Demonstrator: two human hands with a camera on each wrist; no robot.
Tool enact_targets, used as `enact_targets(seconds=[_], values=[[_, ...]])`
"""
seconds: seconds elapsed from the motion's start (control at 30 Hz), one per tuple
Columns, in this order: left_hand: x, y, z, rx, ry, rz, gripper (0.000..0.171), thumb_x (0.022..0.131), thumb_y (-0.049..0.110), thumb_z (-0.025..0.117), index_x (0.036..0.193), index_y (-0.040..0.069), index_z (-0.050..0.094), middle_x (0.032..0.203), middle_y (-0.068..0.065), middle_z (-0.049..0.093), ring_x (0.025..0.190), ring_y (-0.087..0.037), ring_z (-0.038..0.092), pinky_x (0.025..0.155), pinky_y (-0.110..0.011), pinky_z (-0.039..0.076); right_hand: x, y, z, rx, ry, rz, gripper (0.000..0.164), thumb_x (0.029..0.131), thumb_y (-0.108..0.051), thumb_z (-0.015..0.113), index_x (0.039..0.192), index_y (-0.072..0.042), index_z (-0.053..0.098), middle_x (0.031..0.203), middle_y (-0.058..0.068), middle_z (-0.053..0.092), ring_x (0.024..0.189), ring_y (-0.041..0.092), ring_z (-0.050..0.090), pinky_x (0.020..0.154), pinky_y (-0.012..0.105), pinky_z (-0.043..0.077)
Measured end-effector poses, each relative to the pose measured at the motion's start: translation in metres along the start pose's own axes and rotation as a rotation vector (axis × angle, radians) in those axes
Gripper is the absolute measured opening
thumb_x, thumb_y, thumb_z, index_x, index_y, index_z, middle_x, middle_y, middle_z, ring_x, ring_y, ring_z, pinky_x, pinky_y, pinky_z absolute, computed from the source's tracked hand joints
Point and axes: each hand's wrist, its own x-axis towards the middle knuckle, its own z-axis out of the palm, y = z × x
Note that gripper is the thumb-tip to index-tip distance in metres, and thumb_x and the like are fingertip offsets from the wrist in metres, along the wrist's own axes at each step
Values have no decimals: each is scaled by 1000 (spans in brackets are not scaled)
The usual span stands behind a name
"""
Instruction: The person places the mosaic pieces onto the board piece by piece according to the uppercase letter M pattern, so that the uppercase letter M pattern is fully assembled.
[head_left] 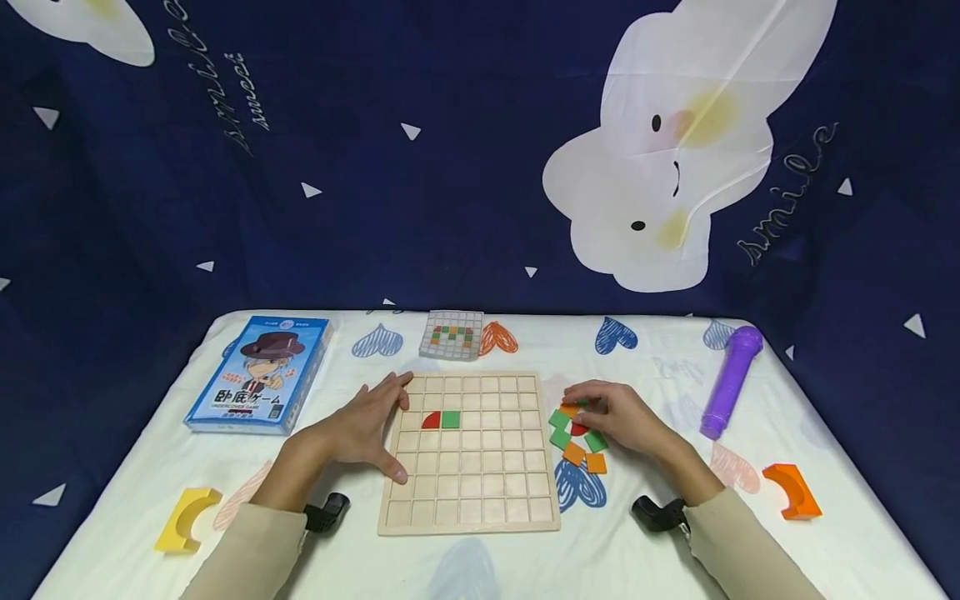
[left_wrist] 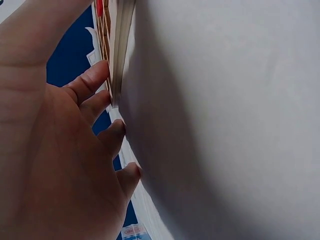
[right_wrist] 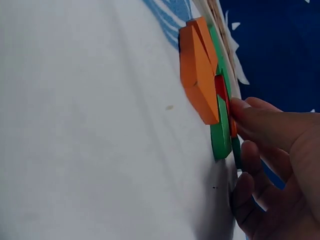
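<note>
A wooden grid board lies on the table in the head view. A red quarter-round tile and a green square tile sit side by side in its cells. My left hand spreads along the board's left edge, thumb and fingertips at the rim. At the board's right, my right hand reaches into a loose pile of green tiles, orange tiles and a red tile. Thumb and forefinger are right at the pile; I cannot tell whether they pinch a tile.
Behind the board lies a small pattern card. A blue game box stands at the left, with a yellow arch block nearer. Over on the right are a purple cylinder with a knobbed end and an orange arch block.
</note>
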Motion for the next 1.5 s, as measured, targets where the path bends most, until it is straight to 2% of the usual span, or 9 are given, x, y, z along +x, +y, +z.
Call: enact_targets(seconds=[0.23, 0.43, 0.6, 0.7, 0.87, 1.03, 1.23, 1.37, 1.5], values=[[3, 2, -2, 14, -2, 20, 93, 50, 56, 98, 113, 12, 46, 170, -22, 21, 158, -49, 14, 124, -74, 12, 0, 2, 2, -14, 1, 14, 24, 91, -9, 75, 113, -16, 77, 121, 5, 74, 101, 17, 66, 87, 19, 55], [3, 1, -1, 16, -4, 2, 94, 49, 56, 98, 112, 12, 45, 170, -22, 21, 158, -48, 13, 124, -74, 12, 2, 4, 4, 8, -3, -49, 20, 91, -8, 74, 110, -15, 77, 115, 3, 75, 106, 19, 68, 91, 20, 56], [2, -1, -1, 16, -1, -9, 94, 48, 57, 98, 112, 13, 45, 170, -21, 22, 159, -48, 13, 125, -73, 12, 5, 5, 3, 15, -13, -67, 19, 91, -7, 74, 107, -15, 78, 112, 2, 74, 93, 10, 63, 79, 18, 52], [2, -1, -1, 8, -6, -8, 95, 48, 57, 98, 113, 13, 45, 170, -21, 21, 159, -47, 12, 125, -72, 11, 5, 4, 2, 21, -19, -46, 19, 91, -7, 74, 107, -16, 79, 111, 2, 73, 92, 9, 61, 77, 19, 51], [2, 0, -2, 0, -12, 2, 93, 50, 56, 98, 113, 12, 46, 170, -21, 20, 159, -47, 12, 125, -73, 10, 4, 3, 1, 2, -25, -22, 20, 92, -8, 74, 108, -18, 79, 112, 1, 72, 102, 16, 65, 86, 21, 53], [3, 0, -2, -5, -17, -3, 92, 50, 55, 98, 113, 12, 46, 170, -20, 21, 159, -46, 11, 125, -73, 10, 4, 2, -1, -49, -27, -41, 20, 92, -9, 74, 109, -18, 79, 111, 0, 73, 105, 19, 66, 92, 25, 55], [3, 1, -1, 8, -18, -12, 93, 50, 56, 98, 113, 13, 46, 170, -20, 21, 160, -46, 12, 126, -72, 10, 7, 2, -4, -61, -24, -78, 17, 92, -10, 74, 106, -16, 79, 109, 0, 75, 96, 11, 65, 84, 22, 55], [2, 1, -2, 10, -9, 2, 92, 50, 55, 98, 112, 12, 45, 170, -21, 22, 159, -48, 13, 125, -74, 11, 8, 2, -7, -47, -30, -51, 17, 91, -11, 75, 108, -15, 77, 109, 2, 75, 88, 8, 62, 77, 19, 53], [2, 1, -3, 9, -5, 6, 92, 50, 54, 98, 113, 12, 45, 169, -22, 23, 158, -48, 14, 124, -74, 12, 9, -1, -12, -43, -2, -26, 21, 91, -13, 76, 111, -16, 76, 112, 3, 74, 90, 12, 66, 80, 20, 56]])
